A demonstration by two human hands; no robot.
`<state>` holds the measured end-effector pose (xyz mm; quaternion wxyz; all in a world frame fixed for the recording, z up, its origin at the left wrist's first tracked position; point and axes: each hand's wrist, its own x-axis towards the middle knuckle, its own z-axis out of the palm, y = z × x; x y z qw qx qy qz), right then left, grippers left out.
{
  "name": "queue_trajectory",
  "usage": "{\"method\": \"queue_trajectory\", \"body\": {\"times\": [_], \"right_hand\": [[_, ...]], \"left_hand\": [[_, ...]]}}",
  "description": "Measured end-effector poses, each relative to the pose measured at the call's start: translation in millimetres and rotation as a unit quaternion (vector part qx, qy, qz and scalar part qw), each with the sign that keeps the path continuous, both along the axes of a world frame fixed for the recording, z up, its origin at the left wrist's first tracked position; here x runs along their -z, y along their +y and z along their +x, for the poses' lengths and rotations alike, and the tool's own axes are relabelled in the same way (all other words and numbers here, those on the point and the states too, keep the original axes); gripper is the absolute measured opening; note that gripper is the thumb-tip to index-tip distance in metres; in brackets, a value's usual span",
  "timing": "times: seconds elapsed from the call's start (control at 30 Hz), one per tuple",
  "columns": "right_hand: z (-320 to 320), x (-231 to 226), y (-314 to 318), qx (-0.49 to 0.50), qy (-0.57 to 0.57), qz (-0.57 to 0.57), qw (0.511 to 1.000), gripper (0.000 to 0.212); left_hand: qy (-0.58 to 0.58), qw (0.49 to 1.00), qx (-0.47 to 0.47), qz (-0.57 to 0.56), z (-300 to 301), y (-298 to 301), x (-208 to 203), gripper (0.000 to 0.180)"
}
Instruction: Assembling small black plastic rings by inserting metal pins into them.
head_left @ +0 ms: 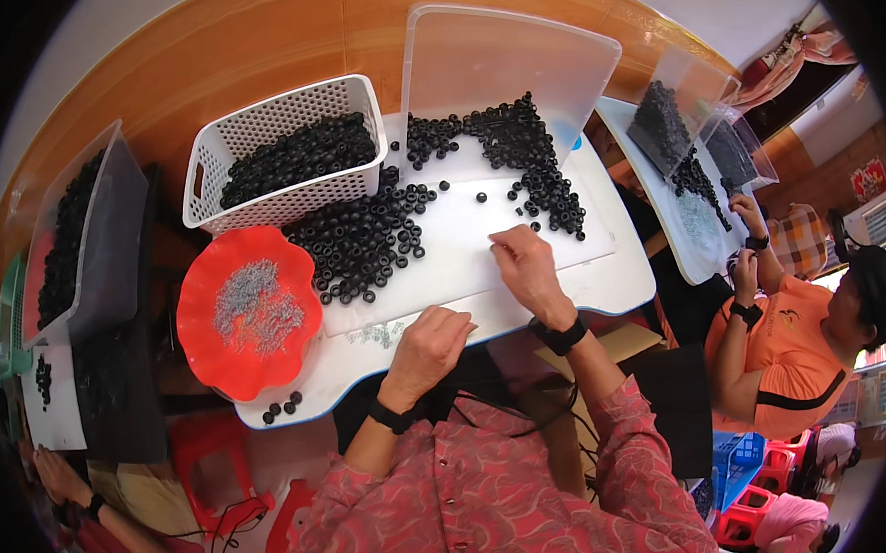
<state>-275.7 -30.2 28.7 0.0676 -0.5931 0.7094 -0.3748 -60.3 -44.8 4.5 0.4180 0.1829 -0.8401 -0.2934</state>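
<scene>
At the left of the desk [624, 285], the red bowl [199, 324] with a wavy rim carries a heap of small grey bits [257, 304]; three dark rings [282, 407] lie just below it. Behind the bowl the white basket [294, 203], its walls pierced with holes, is partly filled with more rings. The left pile [356, 243] spreads from the basket's foot onto the white board [452, 266], ahead and to the left of the left hand [425, 353], which is the nearer of the two to it. A few clear bits [378, 334] lie along the board's near edge, just left of that hand. Its fingers curl in with the tips drawn together; whether they pinch anything cannot be told.

One loose ring [481, 197] sits on the board straight ahead of the right hand [531, 274], apart from its fingertips. This hand is nearer to it; its thumb and forefinger come close together, and what is between them, if anything, is hidden. The right heap [521, 142] runs from the tipped clear bin [507, 58] down toward its right side. The rings are black, squat and round, many showing a central hole, with no clear long axis.
</scene>
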Motion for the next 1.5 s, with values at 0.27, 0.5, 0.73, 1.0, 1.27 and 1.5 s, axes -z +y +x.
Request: {"method": "queue_trajectory", "body": {"times": [0.27,0.5,0.73,1.0,1.27,1.5], "right_hand": [[-83,6,8,0.193,0.082,-0.143,0.967,0.032],[-91,5,-3,0.182,0.101,-0.062,0.976,0.049],[-102,17,-32,0.174,0.175,0.009,0.969,0.066],[-101,25,-56,0.17,0.228,0.026,0.958,0.071],[-82,15,-61,0.144,0.223,0.03,0.964,0.05],[-60,20,-59,0.098,0.218,0.021,0.971,0.039]], "left_hand": [[-0.002,1.0,-0.003,0.01,0,0,-1,0.014],[0.004,1.0,-0.002,0.021,0,-2,0,0.014],[0.004,1.0,-0.006,0.025,0,-1,-1,0.014],[0.006,1.0,-0.005,0.024,0,-1,-3,0.014],[0.013,1.0,-0.001,0.025,-1,-2,-1,0.015],[0.01,0.999,-0.005,0.032,0,-1,0,0.014]]}}
